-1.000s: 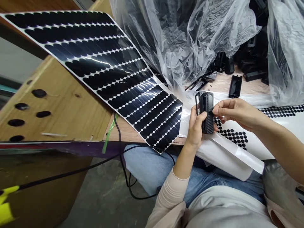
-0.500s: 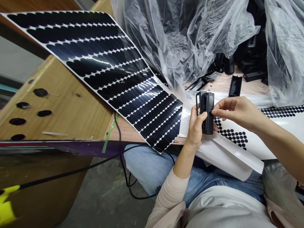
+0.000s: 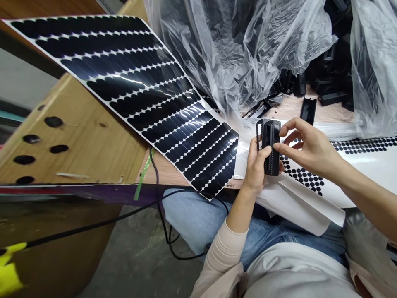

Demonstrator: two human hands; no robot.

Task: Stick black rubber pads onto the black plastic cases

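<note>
- Left hand (image 3: pixel 256 169): clamped on a black case (image 3: pixel 272 163), thumb across the front, fingers behind.
- Case: held up on end over the near edge of the bench, long slot in its face. Thin black frame (image 3: pixel 257 134) along its left side; can't tell if it's a separate piece.
- Right hand (image 3: pixel 308 145): thumb and forefinger parted, thumb tip at the case's face, forefinger by its right edge. Can't tell if anything small sits on the fingertips.
- Right of the case, below the right forearm: white sheet (image 3: pixel 344 178) with rows of black dots, some rows part gone. Pale backing (image 3: pixel 297 207) hangs off the near edge over the jeans (image 3: pixel 186 215).
- Left: big sheet of long black stickers (image 3: pixel 124 89), sloping from a wooden board (image 3: pixel 93 136) down to the bench.
- Behind: clear plastic (image 3: pixel 226 58), pile of black parts (image 3: pixel 331 85), one open black tray (image 3: pixel 308 111) apart in front.
- Lower left: black cable (image 3: pixel 93 227).
</note>
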